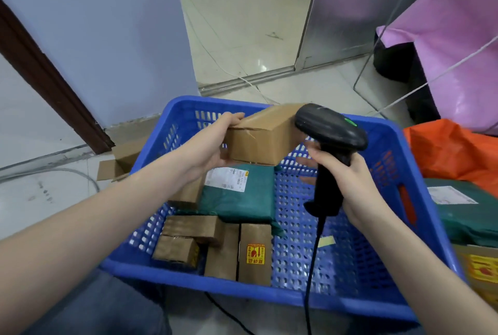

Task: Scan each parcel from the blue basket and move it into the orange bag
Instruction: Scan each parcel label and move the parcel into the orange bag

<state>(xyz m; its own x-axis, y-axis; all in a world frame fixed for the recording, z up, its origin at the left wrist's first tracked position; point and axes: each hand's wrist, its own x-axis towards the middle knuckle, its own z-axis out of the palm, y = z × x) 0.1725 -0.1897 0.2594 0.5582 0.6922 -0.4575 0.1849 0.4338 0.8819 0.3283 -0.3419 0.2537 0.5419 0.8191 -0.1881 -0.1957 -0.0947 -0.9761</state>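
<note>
Tiled floor (242,24) | left hand (207,146) grips box (261,135), label unseen | right hand (350,181) grips scanner (331,129)

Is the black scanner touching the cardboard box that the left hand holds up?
Cannot tell. In the head view the scanner head overlaps the cardboard box edge, so no gap or contact shows plainly.

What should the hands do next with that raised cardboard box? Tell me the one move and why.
Probably carry the cardboard box right, over the basket rim, into the orange bag. The left hand holds it lifted clear of the other parcels, the scanner in the right hand sits right beside it, and its green light is lit, suggesting the scan registered.
</note>
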